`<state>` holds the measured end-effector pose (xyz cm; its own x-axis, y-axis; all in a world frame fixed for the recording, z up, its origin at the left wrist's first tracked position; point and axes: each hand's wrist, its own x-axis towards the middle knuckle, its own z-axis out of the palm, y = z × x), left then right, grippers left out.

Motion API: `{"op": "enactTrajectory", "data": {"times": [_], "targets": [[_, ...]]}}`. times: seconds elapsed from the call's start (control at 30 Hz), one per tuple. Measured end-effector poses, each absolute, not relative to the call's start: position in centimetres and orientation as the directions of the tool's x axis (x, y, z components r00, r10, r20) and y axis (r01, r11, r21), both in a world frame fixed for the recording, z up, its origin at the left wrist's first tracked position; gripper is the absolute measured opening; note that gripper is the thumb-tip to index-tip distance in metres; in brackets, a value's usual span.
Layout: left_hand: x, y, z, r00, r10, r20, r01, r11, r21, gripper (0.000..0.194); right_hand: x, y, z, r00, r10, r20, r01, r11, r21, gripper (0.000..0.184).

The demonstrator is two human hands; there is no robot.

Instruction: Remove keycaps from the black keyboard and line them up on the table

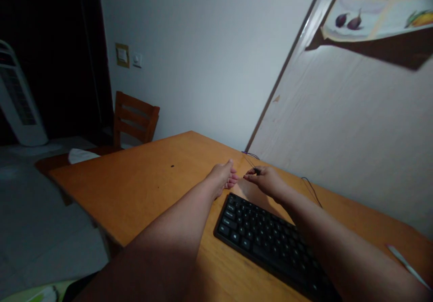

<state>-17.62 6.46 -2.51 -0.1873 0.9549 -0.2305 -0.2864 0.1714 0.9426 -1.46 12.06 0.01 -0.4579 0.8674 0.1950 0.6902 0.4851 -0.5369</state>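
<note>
The right hand point(265, 178), fingertips drawn together, appears to pinch a dark cord point(257, 171) beyond the keyboard point(260, 236); the left hand point(222, 178) curls loosely just beside, its hold unclear. Handling appears under way; what remains cannot be told.

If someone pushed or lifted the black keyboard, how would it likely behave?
The keyboard looks like one thin, straight-edged slab, so probably stiff. Lying low and broad on the table, it would likely slide rather than tip.
</note>
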Motion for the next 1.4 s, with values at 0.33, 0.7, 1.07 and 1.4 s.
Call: {"op": "enactTrajectory", "data": {"times": [0.33,0.7,1.07,1.4], "targets": [[-17.8,7.1,-3.2,-0.249,0.961,-0.12,-0.238,0.06,0.969,0.041,-2.2,16.6,-3.2,-0.344,0.928,0.146,0.699,0.356,-0.62,0.019],[-17.8,7.0,-3.2,-0.242,0.962,-0.126,-0.222,0.071,0.972,0.042,-2.5,16.5,-4.7,-0.364,0.923,0.12,0.666,0.349,-0.66,0.02],[-17.7,6.9,-3.1,-0.246,0.96,-0.133,-0.218,0.079,0.973,0.043,-2.7,15.7,-4.4,-0.338,0.936,0.096,0.596,0.292,-0.748,0.023],[-17.8,7.1,-3.2,-0.243,0.96,-0.138,-0.21,0.087,0.974,0.044,-2.4,15.3,-2.2,-0.266,0.959,0.1,0.55,0.237,-0.801,0.02]]}}
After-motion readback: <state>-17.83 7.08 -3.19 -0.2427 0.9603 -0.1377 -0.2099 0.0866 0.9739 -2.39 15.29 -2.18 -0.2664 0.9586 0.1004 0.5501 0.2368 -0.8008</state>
